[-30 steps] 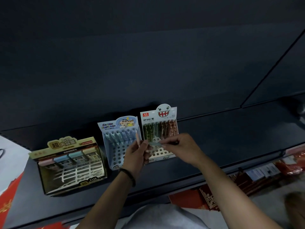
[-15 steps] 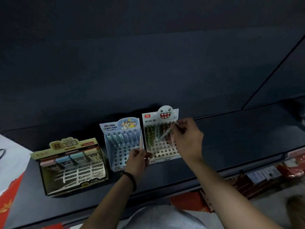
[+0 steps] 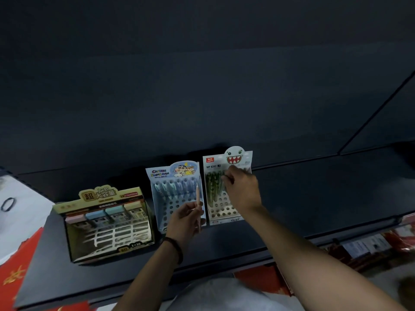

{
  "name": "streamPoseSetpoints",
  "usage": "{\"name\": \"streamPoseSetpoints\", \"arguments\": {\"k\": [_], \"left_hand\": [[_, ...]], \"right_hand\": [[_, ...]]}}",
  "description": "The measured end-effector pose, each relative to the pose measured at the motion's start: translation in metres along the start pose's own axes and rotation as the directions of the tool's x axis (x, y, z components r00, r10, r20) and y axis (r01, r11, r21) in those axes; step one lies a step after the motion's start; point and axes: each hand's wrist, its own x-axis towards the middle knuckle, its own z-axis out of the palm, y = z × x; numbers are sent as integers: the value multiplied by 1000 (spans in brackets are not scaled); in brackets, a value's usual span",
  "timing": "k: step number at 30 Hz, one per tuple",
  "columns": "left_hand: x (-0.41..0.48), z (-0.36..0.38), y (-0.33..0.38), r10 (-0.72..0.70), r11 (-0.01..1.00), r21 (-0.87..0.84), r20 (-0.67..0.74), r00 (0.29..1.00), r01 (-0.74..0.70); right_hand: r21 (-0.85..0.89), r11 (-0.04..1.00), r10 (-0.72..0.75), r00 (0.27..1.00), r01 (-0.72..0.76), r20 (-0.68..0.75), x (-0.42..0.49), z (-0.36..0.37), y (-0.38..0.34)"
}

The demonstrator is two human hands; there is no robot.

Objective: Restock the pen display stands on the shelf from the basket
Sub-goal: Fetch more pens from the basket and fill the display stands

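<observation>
Two pen stands are side by side on the dark shelf. The blue cartoon stand has a back row of pale blue pens and several free holes in front. The white monster-face stand holds green pens in its back rows. My left hand pinches a pale pink pen upright in front of the blue stand's right edge. Over the monster stand's back rows, my right hand curls its fingertips onto a pen top; the pen's body is hidden by the hand. The basket is out of view.
A yellow display box with pastel items stands left of the blue stand. The shelf runs on dark and bare to the right. Below its front edge lie red packages and labels; red paper shows at lower left.
My right hand carried a pale pen from my left hand up to the monster stand's back rows. The left hand stayed in front of the blue stand with the pink pen.
</observation>
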Motion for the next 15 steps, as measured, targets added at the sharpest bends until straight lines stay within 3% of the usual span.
{"name": "streamPoseSetpoints", "arguments": {"k": [12, 15], "left_hand": [[-1, -4, 12, 74, 997, -18, 61, 995, -73], [-1, 1, 15, 88, 993, -88, 86, 992, -81]], "right_hand": [[-135, 990, 3, 964, 34, 266, 13, 2, -5], [98, 989, 100, 985, -114, 138, 1, -15, -10]]}}
